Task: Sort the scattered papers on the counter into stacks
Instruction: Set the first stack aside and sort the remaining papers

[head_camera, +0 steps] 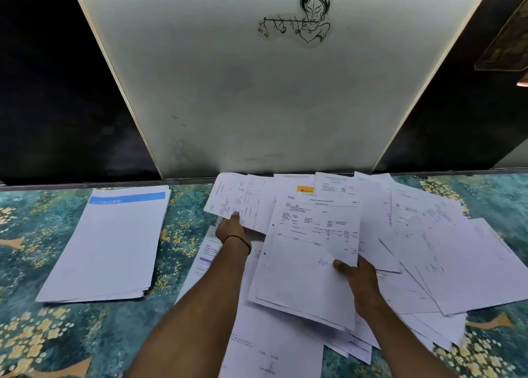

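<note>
A neat stack of white papers (108, 246) with a blue header band on its top sheet lies on the left of the counter. A loose spread of printed sheets (434, 252) covers the middle and right. My left hand (233, 233) pinches a folded printed sheet (231, 196) at its lower edge, lifted near the back. My right hand (355, 277) grips the lower right corner of a few printed sheets (308, 257) with punched holes, raised over the spread.
The counter (34, 334) has a teal cover with a gold flower pattern. A white panel (228, 91) with a line-drawn sticker (300, 17) rises behind the papers, between dark surfaces. More sheets (271, 349) lie at the front edge between my arms.
</note>
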